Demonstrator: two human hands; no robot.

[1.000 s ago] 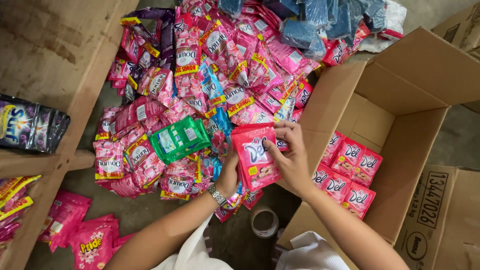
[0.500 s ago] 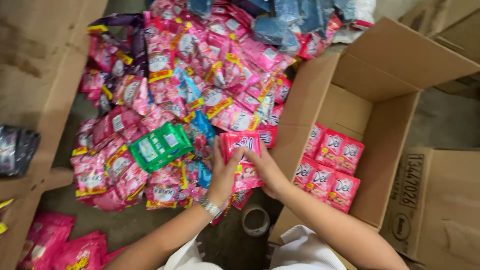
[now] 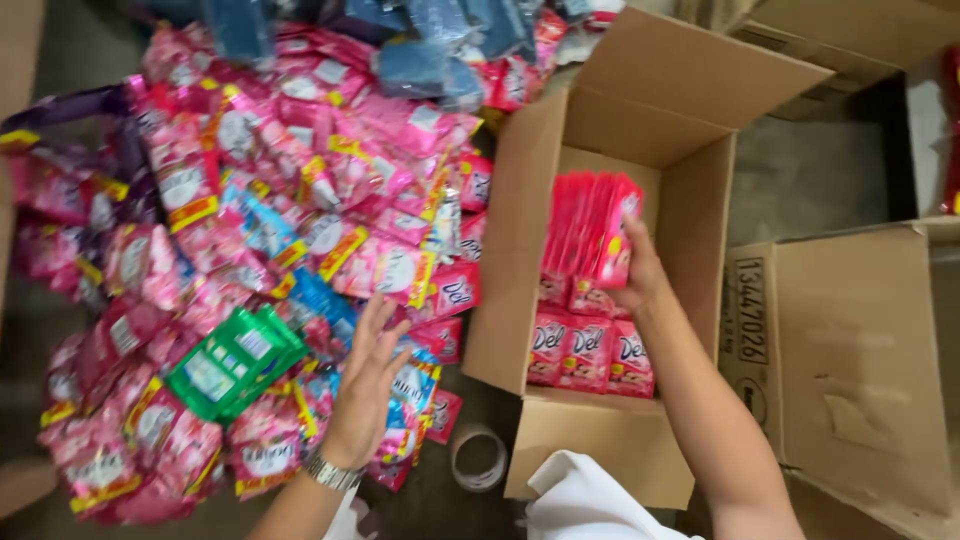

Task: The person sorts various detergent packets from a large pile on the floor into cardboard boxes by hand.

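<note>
The right hand (image 3: 640, 275) has its grip clenched on a stack of pink sachets (image 3: 592, 228) inside the open cardboard box (image 3: 520, 250). At nine o'clock from the box, the left hand (image 3: 368, 385) hovers with its grip released, fingers spread over the sachet pile (image 3: 300, 200).

Glossy plastic sachets (image 3: 590, 225), matt cardboard box (image 3: 610, 445)

Packing or stockroom area, probably a small warehouse or shop back room; too little of the room shows to be sure. A big heap of pink sachets (image 3: 300, 230) covers the bare floor (image 3: 810, 170), with blue packs (image 3: 420, 40) and a green pack (image 3: 235, 362) mixed in. An open carton (image 3: 600, 140) holds rows of the same sachets. More cardboard boxes (image 3: 860, 350) stand beside it. A tape roll (image 3: 479, 460) lies on the floor.
</note>
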